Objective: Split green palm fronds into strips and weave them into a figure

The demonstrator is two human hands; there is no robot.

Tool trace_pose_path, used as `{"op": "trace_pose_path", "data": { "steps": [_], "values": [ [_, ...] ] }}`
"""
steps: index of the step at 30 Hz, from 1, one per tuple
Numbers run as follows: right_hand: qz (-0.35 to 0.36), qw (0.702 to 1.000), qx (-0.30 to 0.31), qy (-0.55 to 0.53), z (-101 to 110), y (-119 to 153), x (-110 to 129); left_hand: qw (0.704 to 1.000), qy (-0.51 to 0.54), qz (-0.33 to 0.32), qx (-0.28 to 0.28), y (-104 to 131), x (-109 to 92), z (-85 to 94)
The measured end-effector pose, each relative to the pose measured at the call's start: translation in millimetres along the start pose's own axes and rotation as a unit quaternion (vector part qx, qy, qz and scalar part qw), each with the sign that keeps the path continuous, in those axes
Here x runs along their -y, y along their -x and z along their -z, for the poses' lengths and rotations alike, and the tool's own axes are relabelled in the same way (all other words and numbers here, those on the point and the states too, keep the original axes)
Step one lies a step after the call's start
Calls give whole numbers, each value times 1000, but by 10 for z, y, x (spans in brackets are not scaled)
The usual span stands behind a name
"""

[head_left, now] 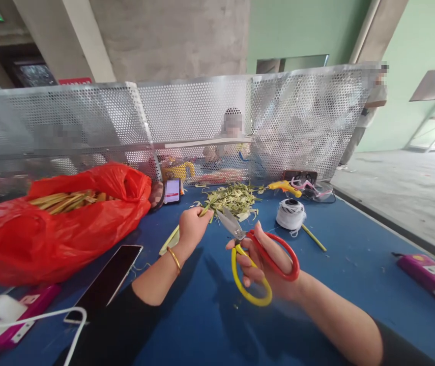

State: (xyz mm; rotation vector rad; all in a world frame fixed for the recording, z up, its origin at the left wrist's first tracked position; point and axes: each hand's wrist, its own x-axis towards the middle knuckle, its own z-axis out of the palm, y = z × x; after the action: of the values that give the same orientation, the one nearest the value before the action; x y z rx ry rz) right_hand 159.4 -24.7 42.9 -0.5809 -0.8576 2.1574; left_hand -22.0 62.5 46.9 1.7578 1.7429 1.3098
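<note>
**Two hands at work: one green stalk (206,207) in the left, one pair of scissors (239,233) in the right**

Two bare hands reach out over a blue bench (198,315). The left hand (192,227), one gold bangle (174,260) at its wrist, is angled forward and inward, its fingers pinched closed on the green stalk. A length of stalk with a leaf also shows behind that wrist; whether it is the same piece, I cannot tell. The right hand (268,254) is turned partly palm-up, fingers curled around the scissors' two handles, one red, one yellow. The blades stand a little apart, tips near the stalk.

Beyond them lies one pile of trimmings (236,198). To its right are one white spool (291,216), one loose stalk (314,237) beside it, one yellow glue gun (285,188) and one pair of pink-framed glasses (316,189). On the left are one red bag (68,249) of stalks and two phones: a flat phone (106,279) and a propped phone (172,191). Two purple packs (433,279) sit at opposite sides.

Mesh panels (198,112) close off the far edge; the right edge runs diagonally by the floor. Open bench lies between the right forearm and the right-hand pack.
</note>
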Motion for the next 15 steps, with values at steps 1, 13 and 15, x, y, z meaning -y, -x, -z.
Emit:
{"op": "trace_pose_path", "data": {
  "steps": [1,13,15],
  "values": [
    [-6,1000,6,3,-12,-3,-3,1000,-9,-3,1,20,-24,5],
    [-7,1000,14,13,-54,-1,-52,999,-27,-15,16,152,-126,-8],
    [-9,1000,4,10,-70,-1,-50,999,-30,-22,18,161,-126,-18]
  ]
}}
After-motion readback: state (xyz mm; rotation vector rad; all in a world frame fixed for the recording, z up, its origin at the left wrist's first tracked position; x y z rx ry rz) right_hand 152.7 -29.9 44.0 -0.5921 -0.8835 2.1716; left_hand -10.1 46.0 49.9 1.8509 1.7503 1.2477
